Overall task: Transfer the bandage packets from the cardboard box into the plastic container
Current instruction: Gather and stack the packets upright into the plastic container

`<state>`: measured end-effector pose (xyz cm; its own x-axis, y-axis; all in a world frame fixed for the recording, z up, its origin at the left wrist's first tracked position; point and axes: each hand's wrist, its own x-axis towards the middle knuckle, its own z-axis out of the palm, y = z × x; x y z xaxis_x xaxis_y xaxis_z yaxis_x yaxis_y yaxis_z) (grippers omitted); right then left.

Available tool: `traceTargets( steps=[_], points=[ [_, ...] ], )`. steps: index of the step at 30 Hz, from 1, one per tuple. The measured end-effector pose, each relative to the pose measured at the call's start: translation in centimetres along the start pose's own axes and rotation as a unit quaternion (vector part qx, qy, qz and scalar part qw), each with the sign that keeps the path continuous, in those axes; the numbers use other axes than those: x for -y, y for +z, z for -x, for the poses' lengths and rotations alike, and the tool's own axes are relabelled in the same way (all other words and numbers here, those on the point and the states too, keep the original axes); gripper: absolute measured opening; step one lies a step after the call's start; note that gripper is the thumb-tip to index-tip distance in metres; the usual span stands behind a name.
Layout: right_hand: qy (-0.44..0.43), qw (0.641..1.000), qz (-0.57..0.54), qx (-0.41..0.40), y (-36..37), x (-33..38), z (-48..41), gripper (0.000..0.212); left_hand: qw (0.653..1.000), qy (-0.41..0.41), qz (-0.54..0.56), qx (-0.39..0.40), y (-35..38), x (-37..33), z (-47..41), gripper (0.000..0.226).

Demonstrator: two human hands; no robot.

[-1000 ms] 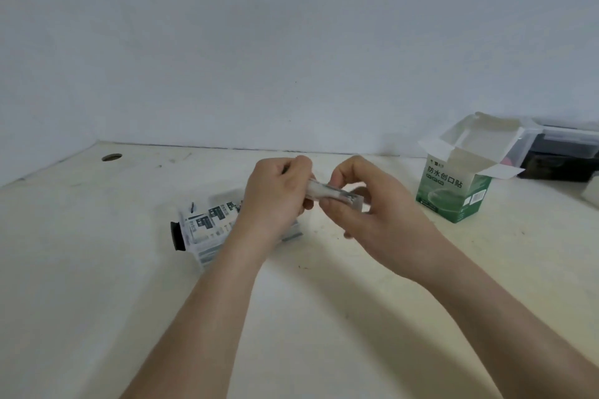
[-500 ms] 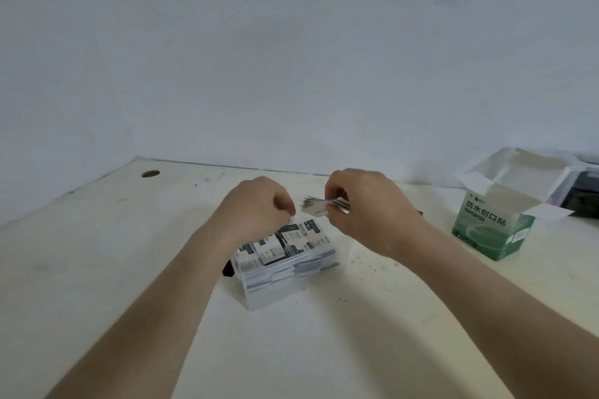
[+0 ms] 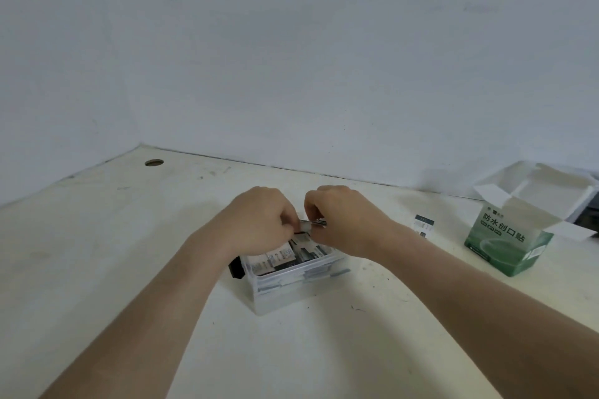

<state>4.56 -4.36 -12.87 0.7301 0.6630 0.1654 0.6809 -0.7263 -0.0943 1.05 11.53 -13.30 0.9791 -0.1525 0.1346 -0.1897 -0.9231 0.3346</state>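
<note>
A clear plastic container (image 3: 285, 293) sits in the middle of the table, filled with several white and dark bandage packets (image 3: 285, 254). Both hands hover over its far side. My right hand (image 3: 343, 220) pinches a thin stack of packets (image 3: 316, 222) seen edge-on. My left hand (image 3: 259, 223) has curled fingers touching the stack's left end. A green and white cardboard box (image 3: 509, 241) stands open at the right. One loose packet (image 3: 423, 226) lies on the table between the box and my right arm.
The white table (image 3: 129, 253) meets the wall in a corner at the back left, with a round cable hole (image 3: 154, 162) there. A dark object (image 3: 586, 210) is partly visible behind the cardboard box at the right edge. A black clip (image 3: 236, 267) sits on the container's left end.
The view has tilted and the hands have dropped lower over the container. The packet stack is now just above the packets in the container. A loose packet shows beside the box.
</note>
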Motion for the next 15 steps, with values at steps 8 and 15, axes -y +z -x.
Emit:
traceTargets(
  steps=[8, 15],
  points=[
    [0.036, 0.990, -0.009, 0.134, 0.3, 0.3, -1.5, 0.021, 0.996, -0.011, -0.065, 0.060, 0.6, 0.6, 0.3, 0.033],
    [0.069, 0.969, -0.023, 0.238, -0.8, 0.7, -1.9, 0.052, 0.995, -0.008, -0.069, 0.072, 0.8, 1.2, 0.0, 0.034]
  ],
)
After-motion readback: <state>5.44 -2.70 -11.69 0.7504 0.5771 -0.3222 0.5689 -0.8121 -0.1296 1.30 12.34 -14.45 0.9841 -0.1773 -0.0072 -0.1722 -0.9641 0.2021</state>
